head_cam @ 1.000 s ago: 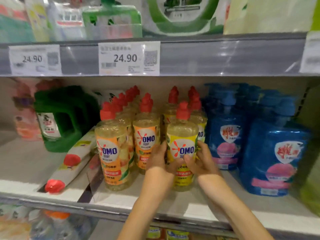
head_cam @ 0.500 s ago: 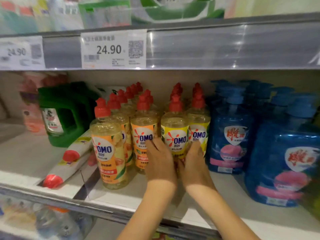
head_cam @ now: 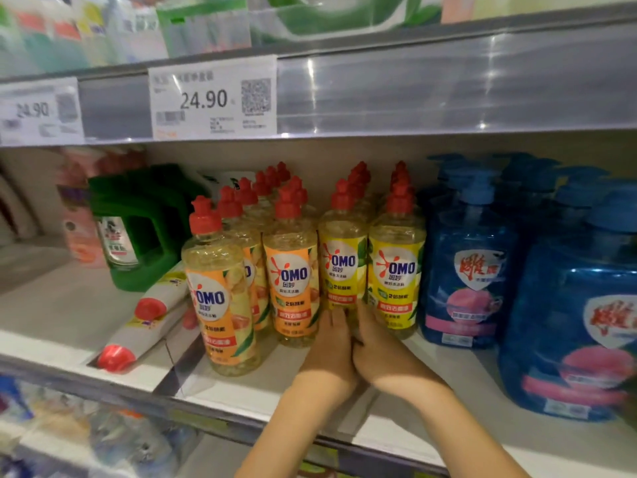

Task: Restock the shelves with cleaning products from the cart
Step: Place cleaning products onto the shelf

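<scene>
You are pushing the yellow-label bottle point(head_cam: 341, 270) back from the shelf point(head_cam: 51, 305) front edge | left hand point(head_cam: 331, 343) and right hand point(head_cam: 382, 343) touching side by side, fingers seemingly flat on its base | rows looking nearly full; remaining stock not showing.

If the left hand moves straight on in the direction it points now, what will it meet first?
The yellow-label OMO bottle directly ahead of the left hand. Its fingertips seem to touch the bottle's lower part, though the contact is hard to confirm from this view.
</scene>
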`<act>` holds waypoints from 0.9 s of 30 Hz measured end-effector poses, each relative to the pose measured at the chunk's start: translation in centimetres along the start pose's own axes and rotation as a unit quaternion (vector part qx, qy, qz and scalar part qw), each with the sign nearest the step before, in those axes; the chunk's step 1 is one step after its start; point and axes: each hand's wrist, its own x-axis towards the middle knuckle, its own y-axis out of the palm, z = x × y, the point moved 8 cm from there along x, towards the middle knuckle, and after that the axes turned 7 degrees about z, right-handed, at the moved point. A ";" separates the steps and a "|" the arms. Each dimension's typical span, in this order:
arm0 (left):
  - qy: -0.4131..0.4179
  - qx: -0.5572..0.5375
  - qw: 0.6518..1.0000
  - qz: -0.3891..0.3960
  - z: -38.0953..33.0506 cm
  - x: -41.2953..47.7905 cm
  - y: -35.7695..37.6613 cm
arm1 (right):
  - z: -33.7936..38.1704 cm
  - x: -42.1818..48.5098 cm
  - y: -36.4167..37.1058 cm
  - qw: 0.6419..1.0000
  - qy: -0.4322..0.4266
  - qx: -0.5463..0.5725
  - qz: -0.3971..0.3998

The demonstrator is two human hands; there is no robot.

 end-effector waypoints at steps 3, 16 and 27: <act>0.009 -0.033 0.999 0.001 -0.1 0.2 0.6 | -0.1 0.2 -0.6 1.000 -0.014 0.019 -0.018; 0.049 -0.275 0.945 -0.172 1.1 -6.3 -3.8 | 1.0 -5.3 -1.9 0.989 -0.037 0.134 -0.039; -0.027 -0.349 0.890 -0.291 5.6 -18.2 -6.0 | 6.4 -8.6 4.1 0.922 -0.201 0.326 0.057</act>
